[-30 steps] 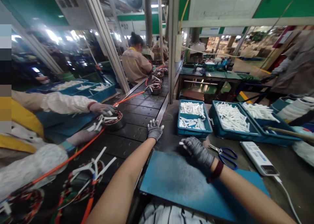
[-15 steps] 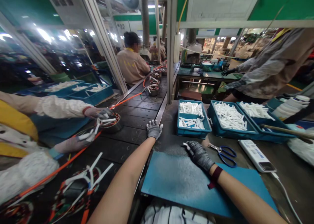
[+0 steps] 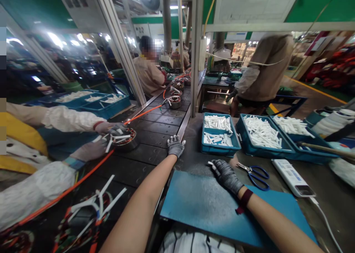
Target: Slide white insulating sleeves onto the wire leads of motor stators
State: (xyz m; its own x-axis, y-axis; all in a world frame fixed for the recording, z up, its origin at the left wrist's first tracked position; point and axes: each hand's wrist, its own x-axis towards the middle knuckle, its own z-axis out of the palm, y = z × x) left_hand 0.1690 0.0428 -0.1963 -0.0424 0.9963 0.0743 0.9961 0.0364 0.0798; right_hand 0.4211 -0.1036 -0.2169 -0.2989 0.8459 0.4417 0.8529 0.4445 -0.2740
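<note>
Left hand (image 3: 175,146), grey glove, fingers spread open, rests flat at the conveyor (image 3: 155,134) edge, holding nothing. Right hand (image 3: 226,174), gloved, curls closed around a small white tube (image 3: 210,163) on the tabletop (image 3: 327,194), just past the blue mat (image 3: 205,205). Scissors (image 3: 253,173) lie just beside the right hand. 3 blue bins of white tubes (image 3: 219,133) sit behind. A co-worker's gloved hands (image 3: 111,129) touch a wound stator (image 3: 124,138) on the conveyor.
</note>
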